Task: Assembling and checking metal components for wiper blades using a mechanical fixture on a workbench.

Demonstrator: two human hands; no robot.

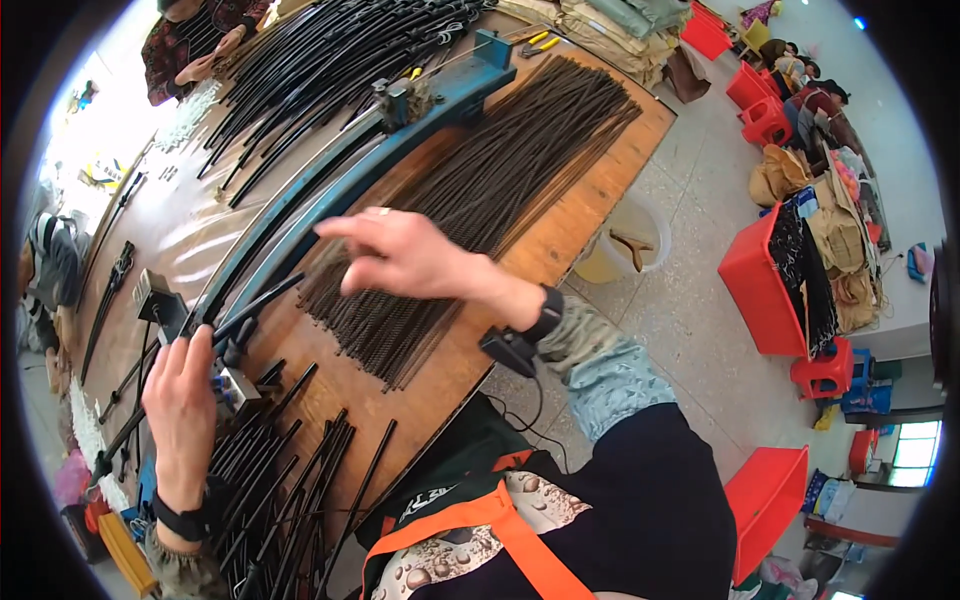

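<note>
My left hand [180, 400] is closed at the near end of a blue metal bench fixture [300, 225], its fingertips pressed together at a black tube [262, 298] that slants up to the right from them. The hand hides part of the grip. My right hand [405, 255] reaches in from the right with fingers stretched and apart, nothing seen between them. It hovers over the left side of a wide bundle of dark twisted rods [480, 170] on the wooden table [590, 170]. Next to my left hand sits a small metal block [238, 392] on the fixture.
Many black tubes [300, 490] lie in front of me; a larger pile [340, 65] lies beyond the fixture, near another person's hands [205, 65]. Yellow-handled pliers [540, 45] rest at the far edge. A pale bucket [630, 240] and red bins [765, 280] stand on the floor.
</note>
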